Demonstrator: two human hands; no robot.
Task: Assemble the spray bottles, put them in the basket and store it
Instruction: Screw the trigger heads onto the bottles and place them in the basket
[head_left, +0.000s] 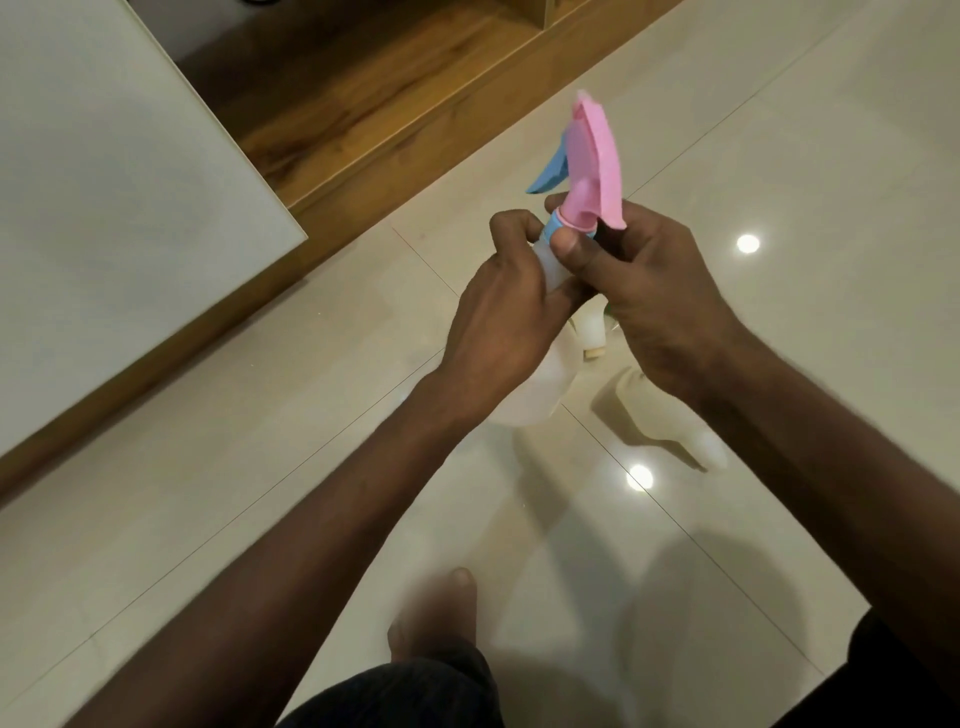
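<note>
Bare foot (441, 613) below; spray bottle (530, 384) (head up) upright.

Looks like room in home. Shiny cream floor tiles (779, 130) with thin lines between them, 2 bright ceiling-light spots shining back off floor. Brown wooden furniture base (363, 104) runs along floor at top. White tabletop with wood edge (104, 208) at left. Person stands barefoot, bare foot (441, 613) on tiles, dark shorts (415, 696) at bottom. No shop or work gear in sight.
</note>
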